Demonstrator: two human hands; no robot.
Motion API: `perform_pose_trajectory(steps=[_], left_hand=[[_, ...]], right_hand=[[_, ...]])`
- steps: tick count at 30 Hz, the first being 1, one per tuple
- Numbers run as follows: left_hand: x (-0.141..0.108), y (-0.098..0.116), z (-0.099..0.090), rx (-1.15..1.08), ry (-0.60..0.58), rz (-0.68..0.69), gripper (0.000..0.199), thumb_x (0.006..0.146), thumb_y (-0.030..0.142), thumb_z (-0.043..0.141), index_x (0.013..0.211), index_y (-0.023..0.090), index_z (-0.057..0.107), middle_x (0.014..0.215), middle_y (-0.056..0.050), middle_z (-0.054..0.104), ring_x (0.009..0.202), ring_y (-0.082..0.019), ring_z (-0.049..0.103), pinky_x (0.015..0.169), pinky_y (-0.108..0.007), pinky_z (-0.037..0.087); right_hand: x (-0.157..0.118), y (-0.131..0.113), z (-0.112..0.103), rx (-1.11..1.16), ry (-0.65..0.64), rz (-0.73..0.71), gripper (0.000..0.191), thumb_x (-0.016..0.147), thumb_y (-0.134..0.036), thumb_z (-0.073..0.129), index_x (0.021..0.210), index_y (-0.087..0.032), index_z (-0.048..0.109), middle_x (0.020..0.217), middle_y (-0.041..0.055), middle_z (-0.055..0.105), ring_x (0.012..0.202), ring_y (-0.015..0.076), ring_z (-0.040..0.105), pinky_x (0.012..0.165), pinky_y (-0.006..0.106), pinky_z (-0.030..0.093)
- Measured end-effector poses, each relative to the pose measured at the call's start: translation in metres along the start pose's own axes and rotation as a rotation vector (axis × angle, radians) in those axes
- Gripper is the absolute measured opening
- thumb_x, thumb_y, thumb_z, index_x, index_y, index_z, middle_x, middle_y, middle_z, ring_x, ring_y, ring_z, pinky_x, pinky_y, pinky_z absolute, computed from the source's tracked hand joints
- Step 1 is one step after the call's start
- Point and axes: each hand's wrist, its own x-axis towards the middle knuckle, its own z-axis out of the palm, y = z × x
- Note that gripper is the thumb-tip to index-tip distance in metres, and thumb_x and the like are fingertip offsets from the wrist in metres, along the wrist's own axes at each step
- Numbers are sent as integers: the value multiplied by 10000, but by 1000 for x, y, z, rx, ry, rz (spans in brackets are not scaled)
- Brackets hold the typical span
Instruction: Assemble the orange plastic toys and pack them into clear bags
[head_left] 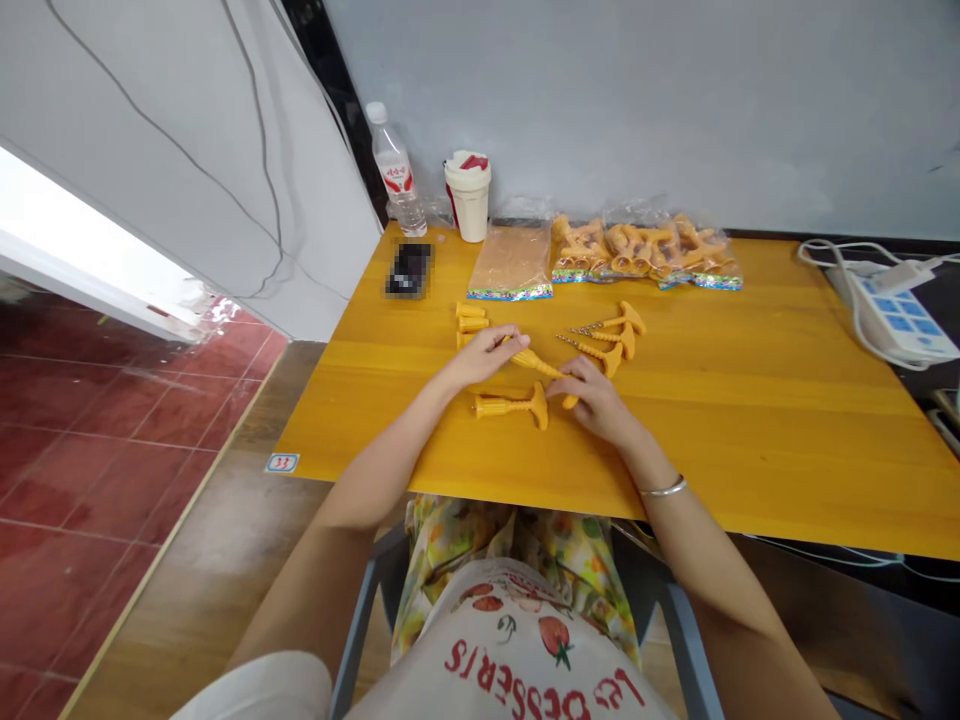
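Note:
My left hand [489, 355] is closed round the sleeve end of a yellow corkscrew [534, 361]. Its T-shaped handle is in my right hand [592, 395], fingers closed and partly covering it. Just below my hands, a second yellow corkscrew [511, 403] with a sleeve over its tip lies on the table. Several T-handled corkscrews [611, 340] with bare metal spirals rest beyond my right hand. Yellow sleeves [471, 318] lie beyond my left hand, one partly hidden by it.
On the wooden table [735, 420], a flat clear bag [511, 262] and bags of yellow parts [645, 248] line the back. A bottle [400, 180], a cup [470, 198] and a dark phone [410, 269] stand or lie back left. A power strip [904, 310] is at right.

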Motion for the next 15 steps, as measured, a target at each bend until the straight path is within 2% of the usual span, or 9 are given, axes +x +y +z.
perform_pose_trajectory(steps=[2, 4, 6, 7, 8, 10, 12, 13, 15], left_hand=[[1, -1, -2, -122, 5, -121, 445, 888, 591, 535, 702, 200, 432, 579, 74, 277, 481, -76, 281, 475, -226, 249], [2, -4, -4, -186, 32, -150, 438, 860, 591, 575, 713, 198, 449, 591, 72, 305, 484, -73, 297, 469, -220, 261], [3, -5, -4, -185, 75, -88, 435, 850, 591, 592, 721, 193, 469, 608, 62, 355, 516, -78, 347, 497, -217, 310], [3, -6, -4, -168, 95, -47, 436, 852, 591, 591, 723, 192, 475, 611, 59, 374, 531, -81, 362, 514, -217, 327], [4, -6, -3, -143, 113, -10, 434, 858, 592, 586, 730, 191, 482, 610, 57, 389, 540, -83, 369, 526, -218, 334], [4, -6, -1, -87, 136, 37, 426, 871, 587, 575, 741, 189, 492, 598, 56, 407, 542, -85, 367, 533, -220, 323], [4, -5, 2, -41, 146, 51, 429, 877, 577, 572, 720, 189, 480, 587, 56, 399, 544, -86, 361, 532, -223, 305], [4, -4, 3, -32, 155, 43, 437, 881, 572, 567, 697, 190, 460, 585, 55, 381, 545, -86, 356, 530, -223, 298], [5, -4, 2, -34, 204, -7, 454, 889, 553, 557, 656, 193, 407, 589, 53, 333, 545, -86, 336, 517, -221, 282]], right_hand=[[0, -2, 1, -180, -54, -99, 237, 997, -262, 453, 961, -253, 687, 994, 107, 638, 955, 245, 578, 855, 433, 503], [0, -3, 2, -176, -11, -85, 220, 962, -332, 565, 1155, -271, 648, 1157, 127, 621, 1101, 275, 562, 951, 487, 480], [0, -1, 1, -3, 78, 5, 660, 834, -516, 721, 1403, -290, 472, 1365, 153, 525, 1258, 312, 503, 1013, 525, 459], [-1, 1, 1, 133, 108, 68, 874, 763, -613, 748, 1482, -304, 360, 1418, 160, 486, 1280, 320, 501, 1003, 524, 474], [-1, 3, 0, 285, 124, 138, 990, 728, -694, 727, 1523, -320, 271, 1416, 158, 494, 1252, 315, 538, 967, 509, 505], [-2, 8, 0, 567, 108, 297, 924, 789, -748, 615, 1531, -346, 239, 1242, 111, 623, 1060, 267, 659, 865, 459, 560], [-2, 9, 0, 704, 82, 429, 702, 878, -667, 571, 1466, -340, 373, 982, 41, 691, 846, 218, 703, 801, 417, 577], [-2, 9, 0, 703, 77, 457, 586, 900, -599, 593, 1403, -329, 460, 910, 20, 691, 796, 203, 703, 797, 403, 576], [-2, 6, -3, 579, 86, 382, 359, 905, -464, 651, 1221, -300, 610, 934, 24, 701, 852, 201, 703, 858, 397, 561]])
